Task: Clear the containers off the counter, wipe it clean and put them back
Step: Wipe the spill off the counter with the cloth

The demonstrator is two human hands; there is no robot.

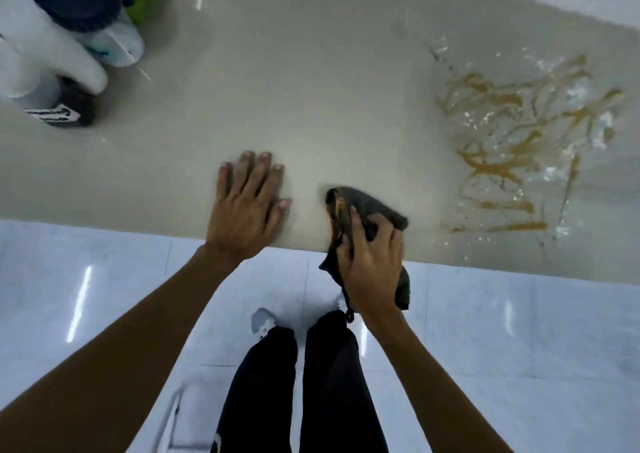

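**Brown mess on the right, rag at the front edge**

Beige tabletop (311, 88) fills most of the view, with a streaky brown spill (519, 147) on its right side. Containers (62, 47) are bunched up in the far left corner, blurry. Left hand (242, 210) lies flat on the tabletop, grip released. Right hand (372, 265) has its grip clenched on a dark cloth (360, 206) at the front edge, well apart from the spill.
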